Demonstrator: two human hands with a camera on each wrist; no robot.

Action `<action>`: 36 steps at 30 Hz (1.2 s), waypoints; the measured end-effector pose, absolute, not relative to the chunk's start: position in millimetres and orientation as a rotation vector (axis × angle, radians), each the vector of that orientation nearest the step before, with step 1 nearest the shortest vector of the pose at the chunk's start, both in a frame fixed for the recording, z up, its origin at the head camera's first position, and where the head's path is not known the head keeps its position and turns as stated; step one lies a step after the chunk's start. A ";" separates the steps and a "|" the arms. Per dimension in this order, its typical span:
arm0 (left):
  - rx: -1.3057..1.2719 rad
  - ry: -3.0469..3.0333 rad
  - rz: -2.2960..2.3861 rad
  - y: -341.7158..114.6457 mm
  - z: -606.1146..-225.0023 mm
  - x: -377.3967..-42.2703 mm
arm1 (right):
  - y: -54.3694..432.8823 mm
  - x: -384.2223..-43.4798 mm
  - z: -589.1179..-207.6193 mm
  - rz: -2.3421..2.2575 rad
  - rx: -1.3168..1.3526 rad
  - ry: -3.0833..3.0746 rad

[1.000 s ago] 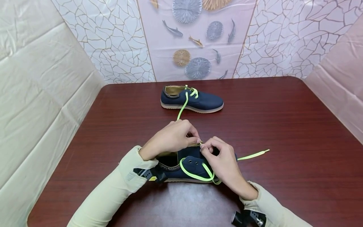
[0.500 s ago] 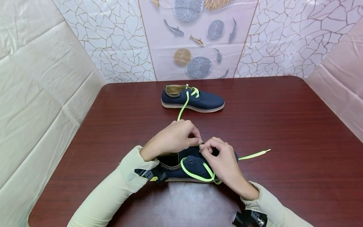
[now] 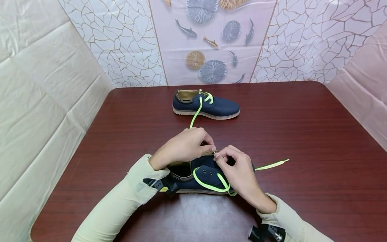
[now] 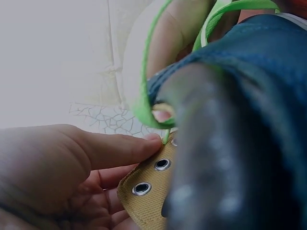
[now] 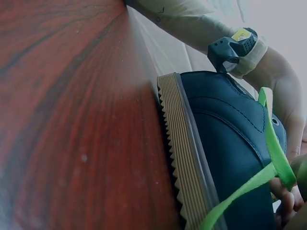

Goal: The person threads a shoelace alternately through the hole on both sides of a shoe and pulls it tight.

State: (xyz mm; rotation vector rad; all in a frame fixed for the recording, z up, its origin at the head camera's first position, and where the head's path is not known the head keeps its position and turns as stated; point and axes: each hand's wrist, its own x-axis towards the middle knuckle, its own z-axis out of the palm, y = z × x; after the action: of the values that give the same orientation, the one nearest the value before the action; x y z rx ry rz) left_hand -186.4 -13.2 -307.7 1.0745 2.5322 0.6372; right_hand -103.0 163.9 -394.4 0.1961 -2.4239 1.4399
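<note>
A navy shoe point(image 3: 181, 183) with a yellow-green shoelace point(image 3: 208, 188) lies on the table, toe to the right. My left hand point(image 3: 185, 146) reaches over its opening and pinches the far eyelet flap. In the left wrist view, the thumb point(image 4: 129, 148) lies on the flap's tan lining point(image 4: 148, 203), by the metal eyelets, with fingers behind. A thin piece of lace point(image 4: 166, 136) shows at the thumb tip. My right hand point(image 3: 239, 168) has thumb and forefinger pinched together at the flap, apparently on the lace; the fingertips largely hide it. Two eyelets on the near flap hold no lace.
A second navy shoe point(image 3: 223, 107), laced in yellow-green, stands farther back on the brown table point(image 3: 302, 127). Its lace trails toward my left hand. Another lace end point(image 3: 273, 164) sticks out right of the near shoe. A patterned sheet point(image 3: 208, 43) hangs behind the table.
Both hands stay nearly in place at the far flap, with only slight fingertip movement. The head view shifts a little.
</note>
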 end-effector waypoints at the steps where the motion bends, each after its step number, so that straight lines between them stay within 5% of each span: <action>1: 1.080 2.528 0.637 -13.2 -307.7 -186.5 | 163.9 -102.8 -393.8 1.430 0.194 -2.436; 36: 1.074 2.523 0.643 -14.2 -307.7 -188.0 | 164.1 -103.5 -394.9 1.415 0.203 -2.423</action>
State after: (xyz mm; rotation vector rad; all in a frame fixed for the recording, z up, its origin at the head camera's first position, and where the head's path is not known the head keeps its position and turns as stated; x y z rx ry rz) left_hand -188.0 -14.2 -307.7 1.0743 2.5235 0.6426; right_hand -103.5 164.1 -394.9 0.2030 -2.4226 1.4153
